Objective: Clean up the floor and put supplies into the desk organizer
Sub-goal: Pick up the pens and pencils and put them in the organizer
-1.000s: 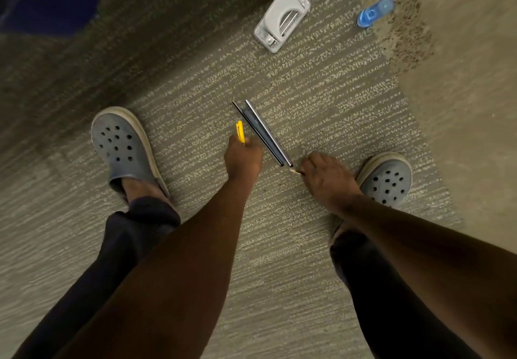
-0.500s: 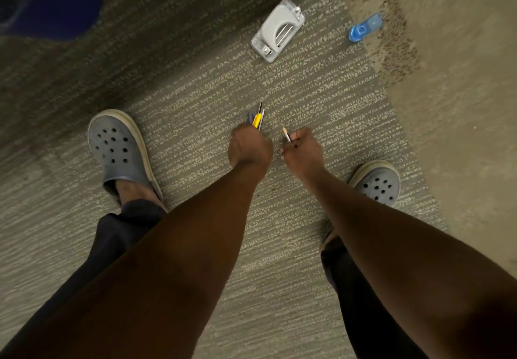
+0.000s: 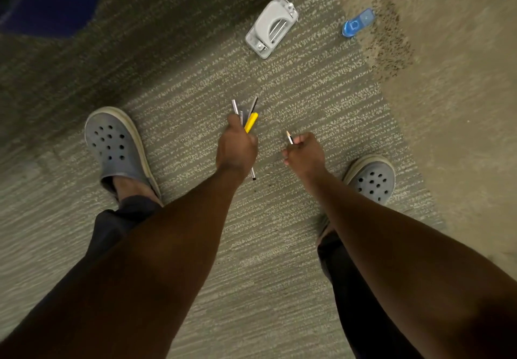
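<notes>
two hands are loaded at this moment. left hand (image 3: pixel 236 146) is curled tight round a bunch of thin writing sticks (image 3: pixel 246 119), a yellow one and several grey or dark ones, fanning out past the knuckles with one end poking out below the wrist. right hand (image 3: pixel 303 150) has its fingers (image 3: pixel 288 153) closed in a pinch on a short pale-tipped pencil (image 3: pixel 289 137), point up. both hover above the striped grey carpet floor (image 3: pixel 307 101), between two grey perforated clogs.

well apart from the hands, farther ahead, a grey plastic hole punch (image 3: pixel 271 26) and a small blue translucent sharpener-like piece (image 3: pixel 357 25) lie on the floor. no desk organizer is in view.

likely trouble: the bunch is splayed, so a stick could slide out when reaching for the punch; with both hands occupied, grabbing that bulkier punch may force a fumble.
</notes>
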Tool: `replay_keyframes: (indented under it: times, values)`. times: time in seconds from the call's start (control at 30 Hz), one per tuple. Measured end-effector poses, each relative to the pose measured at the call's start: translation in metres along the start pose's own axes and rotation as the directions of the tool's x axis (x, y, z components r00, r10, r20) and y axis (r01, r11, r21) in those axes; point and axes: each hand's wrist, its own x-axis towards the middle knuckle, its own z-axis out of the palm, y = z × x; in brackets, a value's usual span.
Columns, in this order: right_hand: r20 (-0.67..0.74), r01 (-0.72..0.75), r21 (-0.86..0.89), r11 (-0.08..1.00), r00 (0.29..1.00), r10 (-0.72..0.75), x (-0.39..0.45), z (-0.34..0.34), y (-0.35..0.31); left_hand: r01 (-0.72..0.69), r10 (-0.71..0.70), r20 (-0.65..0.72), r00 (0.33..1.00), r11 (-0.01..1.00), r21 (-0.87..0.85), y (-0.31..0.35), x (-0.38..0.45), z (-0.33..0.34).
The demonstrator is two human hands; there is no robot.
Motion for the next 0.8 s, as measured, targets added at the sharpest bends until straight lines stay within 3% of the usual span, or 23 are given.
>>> replay_keyframes:
  times: [0.07, 0.13, 0.2, 0.27, 0.33, 0.4, 0.67, 0.8]
  values:
    - [-0.010, 0.012, 0.024, 1.000, 1.000, -0.011, -0.012, -0.006, -0.010, -0.014, 0.018, 0.028, 0.999, 0.991, -0.135, 0.002, -0.004, -0.008]
    - [-0.011, 0.017, 0.161, 0.987, 1.000, -0.015, -0.030, -0.018, -0.024, 0.055, -0.008, 0.157, 0.988, 0.954, -0.296, 0.009, -0.014, -0.024]
    - [0.015, 0.021, 0.307, 0.951, 1.000, -0.027, -0.055, -0.034, -0.042, 0.203, -0.025, 0.346, 0.938, 0.850, -0.487, 0.023, -0.031, -0.051]
    - [0.048, 0.073, 0.347, 0.935, 0.994, -0.095, -0.085, -0.049, -0.063, 0.343, 0.011, 0.491, 0.871, 0.702, -0.624, 0.040, -0.053, -0.087]
    - [0.095, 0.103, 0.344, 0.933, 0.985, -0.144, -0.120, -0.062, -0.085, 0.436, 0.067, 0.570, 0.819, 0.572, -0.694, 0.059, -0.075, -0.127]
    - [0.140, 0.125, 0.362, 0.924, 0.972, -0.186, -0.157, -0.073, -0.112, 0.470, 0.113, 0.601, 0.791, 0.515, -0.717, 0.077, -0.093, -0.168]
    - [0.297, 0.183, 0.496, 0.849, 0.883, -0.363, -0.313, -0.109, -0.248, 0.289, 0.268, 0.563, 0.782, 0.644, -0.709, 0.140, -0.152, -0.341]
    - [0.345, 0.155, 0.558, 0.815, 0.850, -0.398, -0.395, -0.117, -0.309, 0.200, 0.364, 0.563, 0.742, 0.681, -0.705, 0.159, -0.186, -0.446]
